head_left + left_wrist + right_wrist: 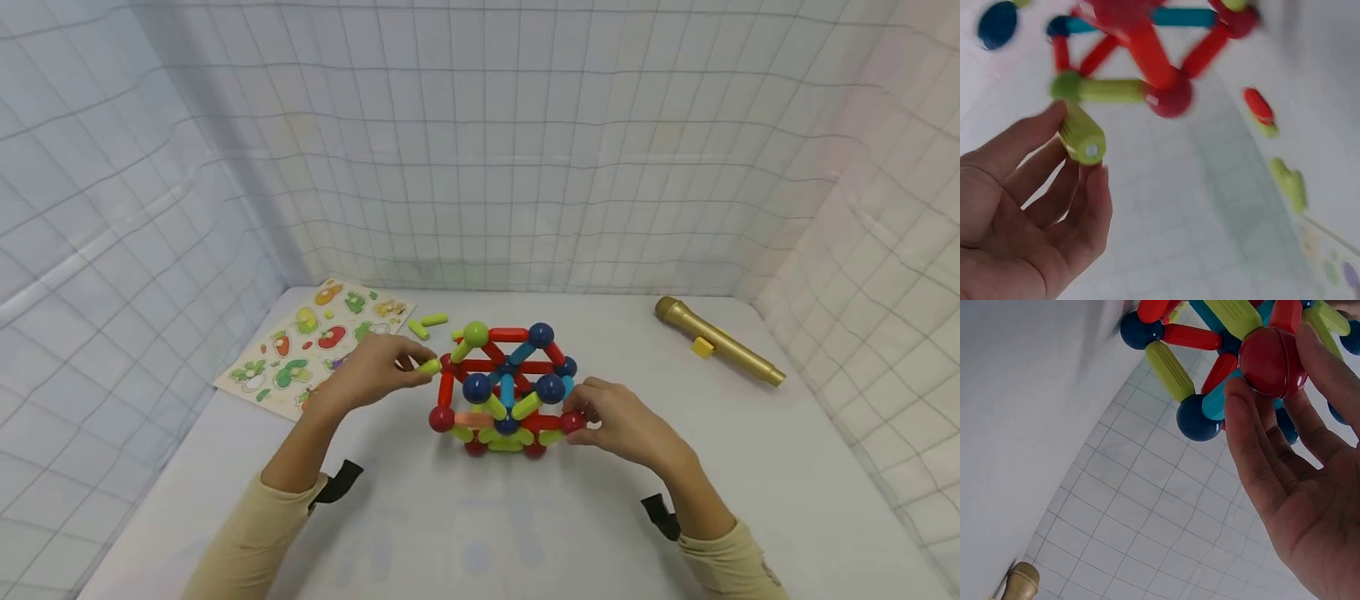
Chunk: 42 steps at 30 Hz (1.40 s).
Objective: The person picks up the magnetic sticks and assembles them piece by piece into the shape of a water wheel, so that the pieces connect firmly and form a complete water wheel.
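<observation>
A built frame of coloured magnetic rods and balls (pixel 507 383) stands on the white table in the head view. My left hand (pixel 378 367) pinches a lime-green magnetic rod (pixel 1084 134) between thumb and fingers, just left of the frame. A silvery dot shows on that rod's end face in the left wrist view. On the other side, my right hand (pixel 622 417) holds a red ball (pixel 1272 361) at the frame's right corner between thumb and fingers. Dark blue balls (pixel 551 388) and a lime-green ball (pixel 476 334) sit at the upper joints.
Loose lime-green rods (pixel 434 319) lie behind the frame's left side. A board with vegetable pictures (pixel 300 350) rests at the left. Toward the back right lies a gold microphone (pixel 720 340), with a small yellow block (pixel 702 347) against it. Grid-patterned white walls (pixel 480 167) enclose the table.
</observation>
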Each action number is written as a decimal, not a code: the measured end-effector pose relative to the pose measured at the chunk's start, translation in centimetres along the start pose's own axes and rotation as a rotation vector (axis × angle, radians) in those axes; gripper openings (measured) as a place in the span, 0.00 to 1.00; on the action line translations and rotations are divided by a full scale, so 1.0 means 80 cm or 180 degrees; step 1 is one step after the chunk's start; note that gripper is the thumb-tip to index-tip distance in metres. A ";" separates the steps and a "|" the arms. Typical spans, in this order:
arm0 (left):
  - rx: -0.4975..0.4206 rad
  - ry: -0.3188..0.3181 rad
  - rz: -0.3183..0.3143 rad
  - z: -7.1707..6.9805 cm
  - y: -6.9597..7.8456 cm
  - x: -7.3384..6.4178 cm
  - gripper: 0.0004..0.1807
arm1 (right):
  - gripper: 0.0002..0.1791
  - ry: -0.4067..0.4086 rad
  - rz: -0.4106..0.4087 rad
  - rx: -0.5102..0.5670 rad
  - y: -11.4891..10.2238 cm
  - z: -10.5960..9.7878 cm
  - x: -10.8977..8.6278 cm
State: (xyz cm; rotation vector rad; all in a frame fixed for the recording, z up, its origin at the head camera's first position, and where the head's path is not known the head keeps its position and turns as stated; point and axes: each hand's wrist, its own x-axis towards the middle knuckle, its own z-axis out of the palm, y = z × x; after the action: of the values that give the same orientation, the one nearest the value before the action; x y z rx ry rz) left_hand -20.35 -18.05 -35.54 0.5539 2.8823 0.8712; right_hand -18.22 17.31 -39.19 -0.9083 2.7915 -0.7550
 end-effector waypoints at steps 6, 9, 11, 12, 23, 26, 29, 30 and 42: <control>-0.0136 -0.0231 0.0174 0.007 0.038 -0.026 0.14 | 0.16 -0.0008 0.0036 0.0016 0.001 -0.002 -0.001; -0.0192 -0.0255 0.0223 0.013 0.044 -0.028 0.14 | 0.16 -0.0021 0.0029 0.0023 0.000 -0.001 -0.002; -0.0218 -0.0244 0.0276 0.016 0.048 -0.029 0.14 | 0.16 -0.0023 0.0020 0.0013 0.000 -0.002 -0.001; -0.0220 -0.0230 0.0307 0.017 0.050 -0.028 0.14 | 0.16 -0.0022 0.0016 0.0015 0.000 -0.002 -0.001; -0.0387 -0.0145 0.0245 0.032 0.049 -0.023 0.14 | 0.17 -0.0008 -0.0020 0.0019 0.000 0.001 -0.001; -0.0428 -0.0114 0.0219 0.036 0.047 -0.023 0.13 | 0.16 -0.0013 -0.0019 0.0019 0.001 0.001 -0.002; -0.0490 -0.0132 0.0153 0.040 0.045 -0.021 0.14 | 0.16 0.0000 -0.0005 0.0011 0.003 0.000 -0.003; -0.0502 -0.0145 0.0145 0.042 0.044 -0.020 0.14 | 0.16 0.0002 -0.0004 0.0005 0.004 -0.001 -0.004; -0.0412 -0.0111 0.0083 0.017 0.003 0.003 0.12 | 0.16 -0.0011 0.0018 0.0070 0.003 0.000 -0.003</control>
State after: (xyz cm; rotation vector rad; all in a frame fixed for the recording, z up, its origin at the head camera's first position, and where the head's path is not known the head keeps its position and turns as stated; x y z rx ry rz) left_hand -20.26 -17.11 -36.52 0.5887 2.7688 1.0324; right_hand -18.17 17.60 -39.31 -0.8967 2.7760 -0.7812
